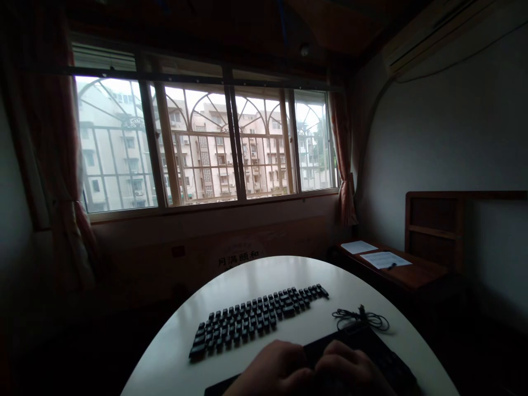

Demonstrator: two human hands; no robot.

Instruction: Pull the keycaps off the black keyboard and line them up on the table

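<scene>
A round white table (173, 346) fills the lower middle of the head view. On it lie rows of dark keycaps (256, 319), laid out like a keyboard. Nearer to me sits a black keyboard base (379, 357), tilted across the table's front. My left hand (272, 374) and my right hand (350, 371) both rest on that base at the bottom edge, fingers curled down onto it. The room is dim and what the fingertips press or pinch is hidden. A coiled black cable (361, 319) lies just beyond the base, to the right of the keycaps.
A wide barred window (206, 148) with pink curtains (61, 181) spans the far wall. At the right stands a low wooden desk (412, 275) with white papers (383, 258) and a pen. An air conditioner (429, 38) hangs high on the right wall.
</scene>
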